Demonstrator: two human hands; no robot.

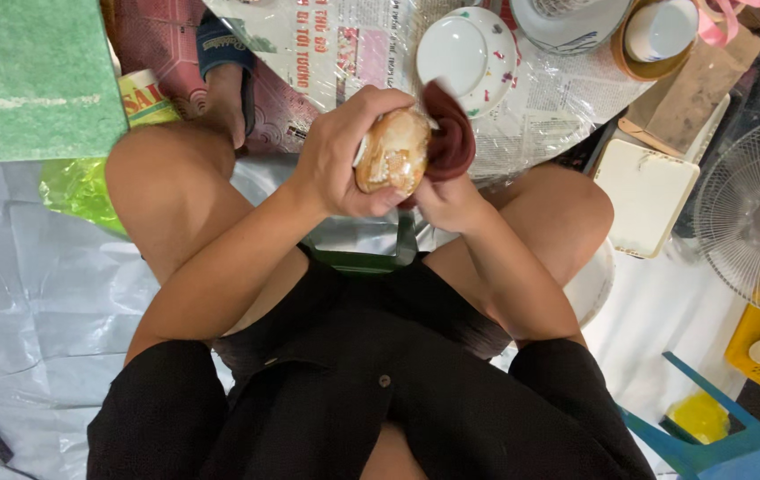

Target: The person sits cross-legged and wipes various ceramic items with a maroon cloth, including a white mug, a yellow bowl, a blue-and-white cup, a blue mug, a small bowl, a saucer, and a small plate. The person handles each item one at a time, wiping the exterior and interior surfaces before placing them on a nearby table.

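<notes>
Above my knees, my left hand [337,156] clamps a glossy tan ceramic bowl [392,151]; my right hand [449,197] grips a dark red cloth [448,129] against it.

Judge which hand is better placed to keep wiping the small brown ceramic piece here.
Probably the right hand: it already grips the dark red cloth pressed against the glossy brown ceramic piece. The left hand is wrapped around that piece, holding it up above the knees.

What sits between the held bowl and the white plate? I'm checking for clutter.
In the head view, only the dark red cloth in the right hand lies between the bowl and the plate.
</notes>
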